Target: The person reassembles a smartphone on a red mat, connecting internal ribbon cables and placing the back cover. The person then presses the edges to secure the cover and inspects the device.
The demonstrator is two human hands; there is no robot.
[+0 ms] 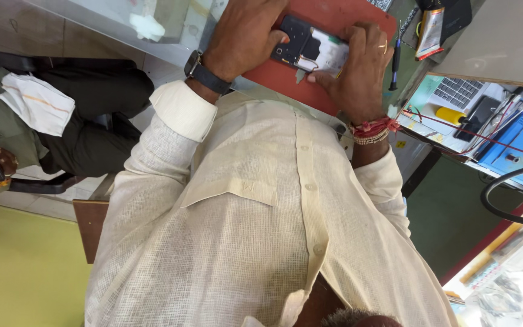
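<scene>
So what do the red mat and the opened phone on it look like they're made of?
The red mat looks like matte rubber or silicone: flat, even colour, no glare, though that is uncertain. The opened phone, held by both hands, shows a dark plastic-looking frame, a pale shiny panel, and small metallic parts; finer detail is too small to tell.

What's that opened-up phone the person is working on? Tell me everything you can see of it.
The phone lies flat on a red mat with its back cover off. A dark inner board with small round holes shows at one end, a pale whitish section with metal parts at the other. The left hand presses the dark end; the right hand grips the pale end, fingers curled over its edge.
</scene>
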